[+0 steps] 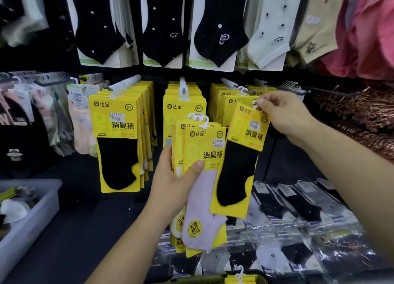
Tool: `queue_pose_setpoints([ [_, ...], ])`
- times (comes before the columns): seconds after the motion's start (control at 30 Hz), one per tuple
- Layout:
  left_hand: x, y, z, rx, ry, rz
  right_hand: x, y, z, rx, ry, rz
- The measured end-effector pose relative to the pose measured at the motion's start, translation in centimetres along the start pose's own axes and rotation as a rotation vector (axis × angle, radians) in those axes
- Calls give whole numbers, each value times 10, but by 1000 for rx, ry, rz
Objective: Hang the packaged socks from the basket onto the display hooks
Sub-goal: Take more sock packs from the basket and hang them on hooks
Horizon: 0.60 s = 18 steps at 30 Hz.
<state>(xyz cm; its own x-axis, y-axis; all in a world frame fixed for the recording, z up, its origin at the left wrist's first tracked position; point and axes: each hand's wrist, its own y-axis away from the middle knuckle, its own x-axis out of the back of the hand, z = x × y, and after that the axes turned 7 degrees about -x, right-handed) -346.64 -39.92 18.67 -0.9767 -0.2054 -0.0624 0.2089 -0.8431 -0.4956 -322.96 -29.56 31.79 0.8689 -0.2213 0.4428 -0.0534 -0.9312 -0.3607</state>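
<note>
Sock shop, packaged socks (119, 143) on display hooks (125, 84) (price-stickered), bagged pairs (298, 202) below

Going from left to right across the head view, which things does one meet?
Grey bin → hanging black-sock packs → left hand gripping lilac-fronted stack → single black-sock pack pinched by right hand → copper-coloured goods.

A black display wall (162, 72) rises behind a dark table (85, 219); pink cloth (368, 38) and coppery tinsel (351, 109) hang right.

Black sock pack (238, 162) tilted near hook (236, 85), pink-fronted stack (200, 177) upright
</note>
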Motion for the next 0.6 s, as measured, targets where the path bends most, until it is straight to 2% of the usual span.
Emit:
queue_pose_setpoints([
  [0.2, 6, -5, 1, -15, -42, 12, 1, -33, -10, 106, 69, 89],
  [0.43, 5, -4, -1, 16, 29, -23, -9, -44, -9, 219, 226, 125],
  [0.6, 4, -4, 0, 27, 53, -24, -8, -26, -1, 230, 151, 260],
])
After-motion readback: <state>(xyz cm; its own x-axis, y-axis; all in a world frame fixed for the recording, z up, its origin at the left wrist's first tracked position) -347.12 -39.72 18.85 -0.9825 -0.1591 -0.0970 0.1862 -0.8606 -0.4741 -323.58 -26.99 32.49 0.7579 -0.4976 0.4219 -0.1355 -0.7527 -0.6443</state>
